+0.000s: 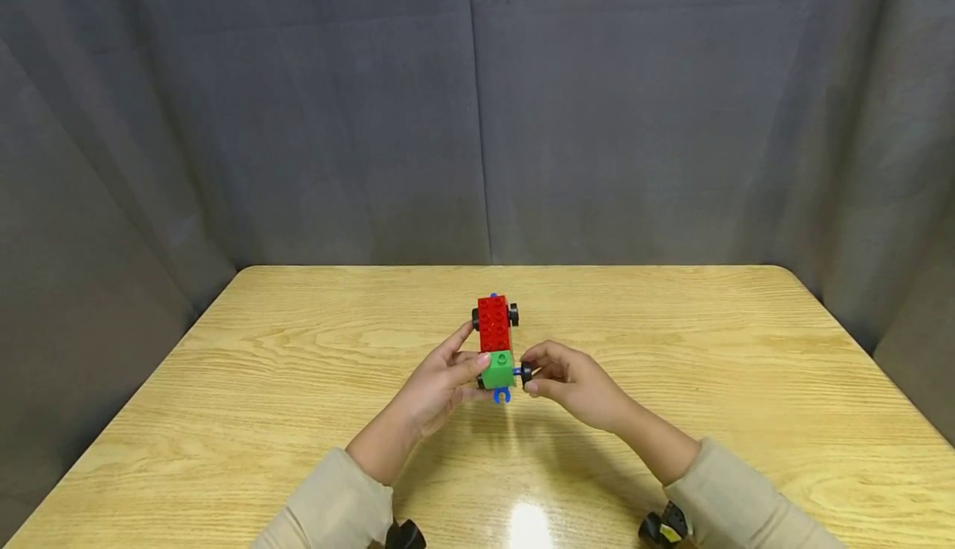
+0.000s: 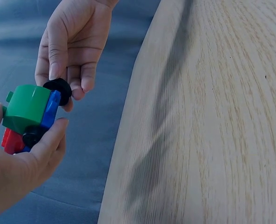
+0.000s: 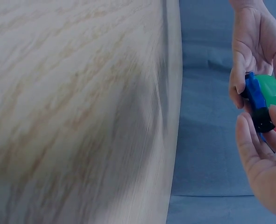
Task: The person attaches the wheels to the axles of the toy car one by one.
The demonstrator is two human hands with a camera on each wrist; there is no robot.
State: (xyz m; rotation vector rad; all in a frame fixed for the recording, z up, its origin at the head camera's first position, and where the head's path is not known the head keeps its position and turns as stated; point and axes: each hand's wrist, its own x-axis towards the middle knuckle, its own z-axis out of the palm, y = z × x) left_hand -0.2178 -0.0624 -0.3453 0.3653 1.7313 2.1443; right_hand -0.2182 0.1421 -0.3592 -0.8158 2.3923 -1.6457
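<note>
A toy car of building blocks is held up over the middle of the table. It has a red studded brick, a green block at the near end, and a blue base with a hook. My left hand grips the car from the left, thumb on the green block. With thumb and fingers my right hand pinches the near right black wheel. A short blue axle shows between that wheel and the green block. Another black wheel lies by the left fingers in the left wrist view.
The wooden table spreads under both hands, its far edge in front of a grey curtain. Dark wrist devices show below the beige sleeves.
</note>
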